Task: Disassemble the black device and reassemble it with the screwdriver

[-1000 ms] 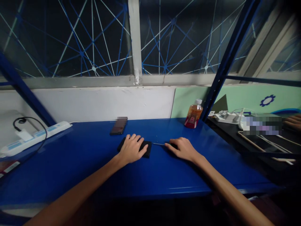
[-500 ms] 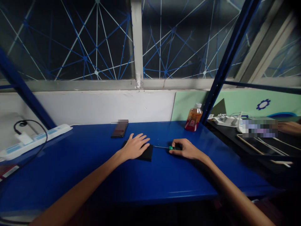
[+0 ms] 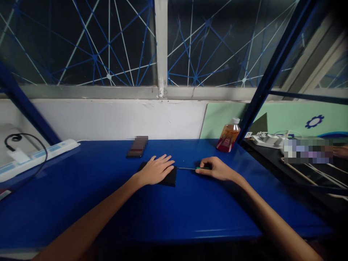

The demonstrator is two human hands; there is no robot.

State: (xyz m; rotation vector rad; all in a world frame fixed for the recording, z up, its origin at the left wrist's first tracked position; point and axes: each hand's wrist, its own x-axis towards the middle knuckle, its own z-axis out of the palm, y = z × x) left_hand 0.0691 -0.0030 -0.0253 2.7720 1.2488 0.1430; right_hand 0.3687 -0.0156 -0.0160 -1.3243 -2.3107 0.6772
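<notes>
My left hand point(image 3: 156, 169) lies flat, fingers spread, on a flat black device point(image 3: 170, 177) on the blue table point(image 3: 114, 214). My right hand point(image 3: 217, 169) pinches the green handle of a small screwdriver point(image 3: 196, 168). The screwdriver lies low over the table and its thin metal shaft points left, with the tip at the black device's right edge. A second dark phone point(image 3: 137, 148) lies farther back on the table, apart from both hands.
An orange bottle point(image 3: 228, 137) with a white cap stands at the back right by a blue post point(image 3: 268, 70). A white power strip point(image 3: 32, 159) with a black cable lies at the left. A dark bench point(image 3: 299, 170) to the right holds cables and white chargers.
My left hand has flattened and spread its fingers on the black device. My right hand has closed on the screwdriver's green handle, which was hidden under it a second ago.
</notes>
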